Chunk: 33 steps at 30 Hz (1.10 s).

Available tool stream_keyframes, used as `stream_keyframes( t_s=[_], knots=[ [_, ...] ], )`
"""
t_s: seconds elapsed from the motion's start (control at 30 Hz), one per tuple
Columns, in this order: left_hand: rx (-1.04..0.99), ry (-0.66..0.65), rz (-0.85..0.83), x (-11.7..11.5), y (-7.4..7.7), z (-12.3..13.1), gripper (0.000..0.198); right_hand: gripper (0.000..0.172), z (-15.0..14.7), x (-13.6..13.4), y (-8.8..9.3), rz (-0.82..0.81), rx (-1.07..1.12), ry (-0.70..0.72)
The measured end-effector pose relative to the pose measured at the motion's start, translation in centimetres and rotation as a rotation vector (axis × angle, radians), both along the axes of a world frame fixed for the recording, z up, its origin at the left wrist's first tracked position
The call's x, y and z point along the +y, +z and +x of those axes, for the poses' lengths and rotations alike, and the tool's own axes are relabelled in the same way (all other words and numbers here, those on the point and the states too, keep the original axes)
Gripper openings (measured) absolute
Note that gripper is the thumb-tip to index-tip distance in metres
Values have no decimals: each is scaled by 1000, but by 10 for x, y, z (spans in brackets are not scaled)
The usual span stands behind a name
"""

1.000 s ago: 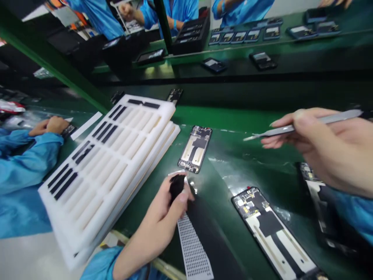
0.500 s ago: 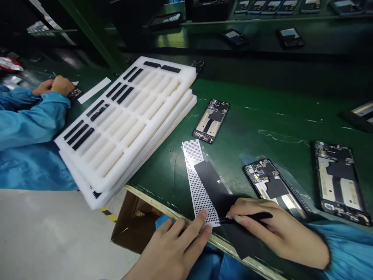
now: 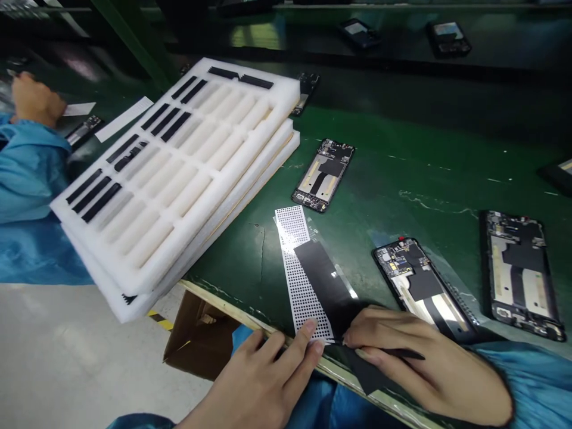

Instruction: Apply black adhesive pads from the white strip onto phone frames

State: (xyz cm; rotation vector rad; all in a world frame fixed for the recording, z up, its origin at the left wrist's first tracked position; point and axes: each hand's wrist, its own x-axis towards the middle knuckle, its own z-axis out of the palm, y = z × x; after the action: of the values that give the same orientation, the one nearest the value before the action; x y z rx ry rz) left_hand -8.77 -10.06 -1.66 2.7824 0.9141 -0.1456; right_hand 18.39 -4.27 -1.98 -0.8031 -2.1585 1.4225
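A white sticker sheet [image 3: 297, 274] with rows of small black dots lies at the green bench's front edge. My left hand [image 3: 268, 375] rests its fingertips on the sheet's lower end, fingers apart. In my right hand [image 3: 402, 357] is a pair of black tweezers [image 3: 404, 353], its tips at the sheet's lower right corner, close to my left fingertips. What the tips touch is too small to make out. A black strip [image 3: 324, 277] overlaps the sheet and passes beneath my right hand. Just beyond that hand lies an opened phone [image 3: 422, 280], partly covered by it.
More opened phones lie at the right [image 3: 521, 274] and beyond the sheet [image 3: 324, 176]. Stacked white foam trays [image 3: 147, 280] holding black strips overhang the bench's left side. Below is a cardboard box [image 3: 196, 333]. A co-worker's hand [image 3: 36, 98] is at far left.
The view has shifted slightly. The tweezers' tips have moved a little left, closer to my left fingertips. The co-worker's hand at far left has lifted away from a phone.
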Motion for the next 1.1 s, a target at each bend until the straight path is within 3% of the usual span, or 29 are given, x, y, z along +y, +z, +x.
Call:
stream_keyframes(
  t_s=[0.23, 0.5, 0.63, 0.7, 0.77, 0.83, 0.9, 0.97, 1.03, 1.1],
  knots=[
    [-40, -11, 40, -2, -10, -2, 50, 19, -5, -7, 5, 35, -18, 1],
    [-40, -7, 10, -2, -6, 1, 50, 25, -3, -1, 1, -38, -13, -23],
    [-89, 7, -28, 3, 0, 0, 44, 34, -7, -10, -1, 193, 48, 53],
    [-283, 116, -99, 6, 2, -2, 43, 39, -3, -17, -2, 366, 80, 46],
    [-559, 418, -240, 9, 1, 1, 40, 42, 11, -15, -3, 427, 108, -50],
    [-848, 825, -460, 13, -1, 10, 32, 38, 34, -3, -1, 381, 95, -315],
    [-1075, 1100, -724, 20, -2, 26, 26, 29, 59, 18, 0, 298, 15, -650],
    [-1162, 1151, -943, 29, 0, 47, 29, 30, 76, 38, -1, 221, -75, -849],
    [-1079, 1081, -1036, 38, 5, 68, 27, 39, 83, 53, -6, 148, -105, -849],
    [-953, 964, -1017, 47, 10, 85, 21, 40, 81, 58, -12, 88, -80, -793]
  ],
)
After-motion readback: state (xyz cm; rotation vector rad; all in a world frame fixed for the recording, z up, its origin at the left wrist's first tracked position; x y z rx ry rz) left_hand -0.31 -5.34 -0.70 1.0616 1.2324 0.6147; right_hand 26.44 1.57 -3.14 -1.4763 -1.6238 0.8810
